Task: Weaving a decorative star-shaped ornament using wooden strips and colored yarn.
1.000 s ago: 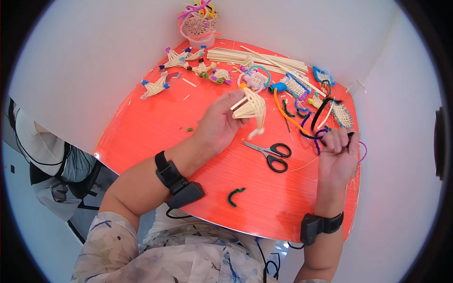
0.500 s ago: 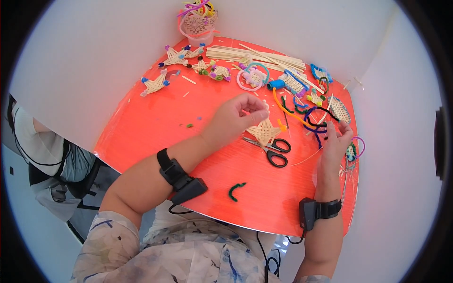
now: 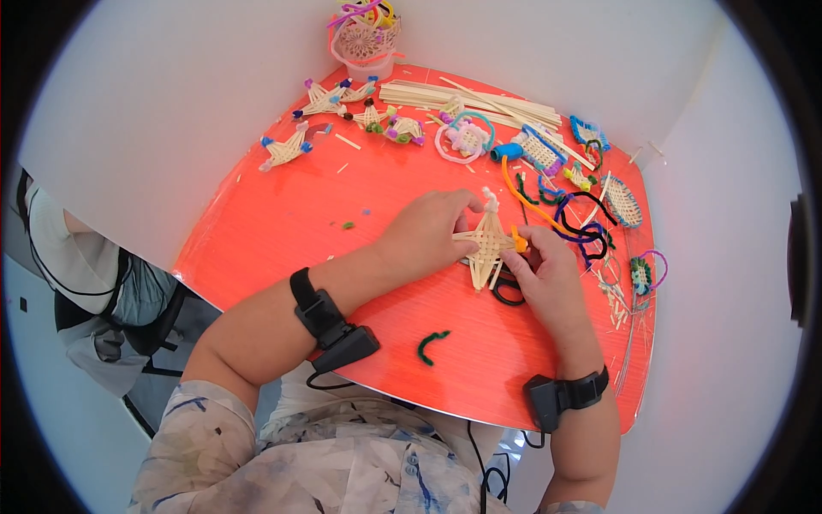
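Note:
A woven star of pale flat strips is held between my two hands, a white fuzzy twist on its top point and an orange wrap on its right one. The left point is pinched by my left hand. On the other side, the thumb and fingers of my right hand close on the star at the orange tip. Black-handled scissors lie beneath, mostly covered by the star and my right hand. A short dark green pipe cleaner rests near the table's front edge.
On the red table, several finished woven stars sit at the back left. Behind are a bundle of strips and a basket of pipe cleaners. Blue wire spool, loose pipe cleaners and woven ovals lie right.
My right hand has come left from the loose pipe cleaners and taken hold of the star's orange tip. My left hand has lowered and now pinches the star's left point.

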A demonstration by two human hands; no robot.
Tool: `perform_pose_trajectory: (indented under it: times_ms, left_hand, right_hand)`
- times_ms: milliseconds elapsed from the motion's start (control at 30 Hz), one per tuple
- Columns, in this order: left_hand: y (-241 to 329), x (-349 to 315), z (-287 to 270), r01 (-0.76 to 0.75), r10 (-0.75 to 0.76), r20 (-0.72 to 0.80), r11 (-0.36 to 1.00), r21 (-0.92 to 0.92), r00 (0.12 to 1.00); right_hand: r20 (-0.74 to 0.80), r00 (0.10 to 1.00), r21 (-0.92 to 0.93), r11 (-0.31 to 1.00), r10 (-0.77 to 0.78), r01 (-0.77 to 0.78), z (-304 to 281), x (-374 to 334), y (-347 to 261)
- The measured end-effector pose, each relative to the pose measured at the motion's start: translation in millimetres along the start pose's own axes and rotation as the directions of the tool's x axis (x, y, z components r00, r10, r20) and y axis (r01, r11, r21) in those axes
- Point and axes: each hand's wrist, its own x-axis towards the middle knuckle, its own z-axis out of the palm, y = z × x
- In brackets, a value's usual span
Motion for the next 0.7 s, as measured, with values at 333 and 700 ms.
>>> perform_pose_trajectory:
  times_ms: [333,700]
  left_hand:
    - [-1,-2,5,0.062,-0.051,0.037,0.882,-0.467,0.998]
    - [-8,3,0,0.154,-0.104,0.117,0.793,-0.590,0.988]
  right_hand:
    - [-0.097,0.991,0.307,0.950,0.094,-0.060,2,1,7]
    - [-0.012,0.998,0.457,0.888,0.068,-0.055,4,2,-5]
